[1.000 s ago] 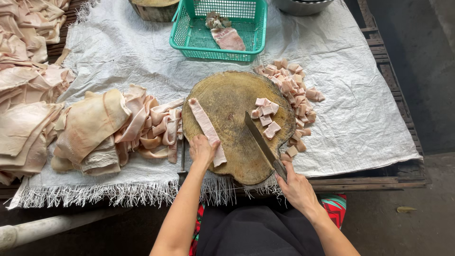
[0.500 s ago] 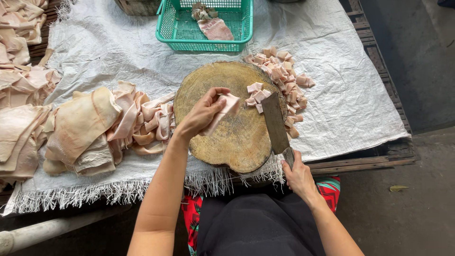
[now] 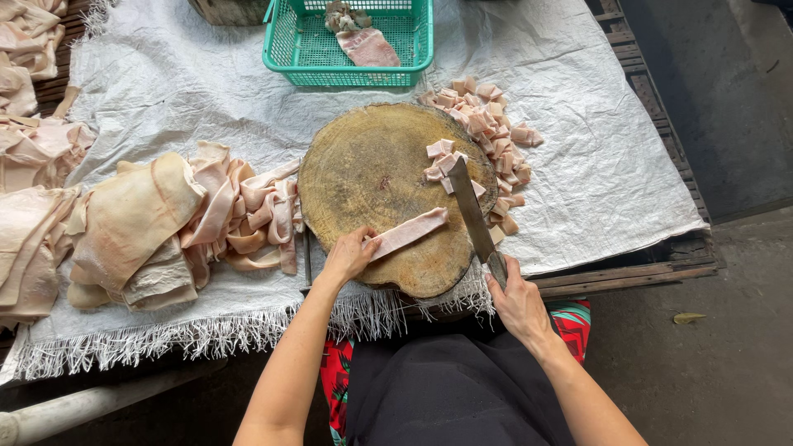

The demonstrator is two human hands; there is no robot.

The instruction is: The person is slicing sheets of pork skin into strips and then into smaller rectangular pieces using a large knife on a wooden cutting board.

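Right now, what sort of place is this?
Probably an outdoor market or street meat-prep stall: a round wooden chopping block on a woven sheet, piled pork skin, rough ground beside.

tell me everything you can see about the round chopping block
The round chopping block is a thick slice of tree trunk, yellow-brown, scarred and stained. It lies flat on the white woven sheet. A pale meat strip, pinned by the left hand, lies on it beside small cut pieces. The cleaver, held in the right hand, rests across its right side.
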